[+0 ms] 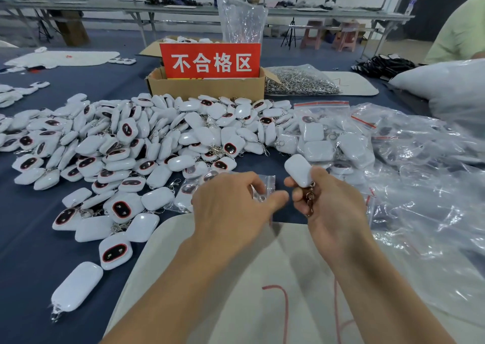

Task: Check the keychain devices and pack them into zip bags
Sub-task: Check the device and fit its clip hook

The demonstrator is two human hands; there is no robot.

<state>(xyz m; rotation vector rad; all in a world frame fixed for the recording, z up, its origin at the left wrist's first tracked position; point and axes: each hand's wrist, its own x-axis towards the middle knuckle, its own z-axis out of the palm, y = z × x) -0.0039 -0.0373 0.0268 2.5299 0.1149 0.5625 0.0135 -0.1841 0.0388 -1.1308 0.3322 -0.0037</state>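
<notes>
My right hand (328, 207) grips a white keychain device (299, 170) by its lower end, back side up, with its metal clasp (310, 202) dangling below my fingers. My left hand (231, 207) pinches a small clear zip bag (266, 186) just left of the device, above the near edge of the blue table. A large heap of white keychain devices (147, 144), many showing dark oval faces with red rims, covers the table to the left and behind. Packed zip bags (322, 134) with red strips lie to the right.
A cardboard box (207, 86) with a red sign (210, 60) stands behind the heap. A bag of metal rings (301, 81) lies to its right. Clear plastic bags (425, 173) spread at the right. A pale mat (236, 278) lies under my arms. A person in a pale green top (459, 31) sits at far right.
</notes>
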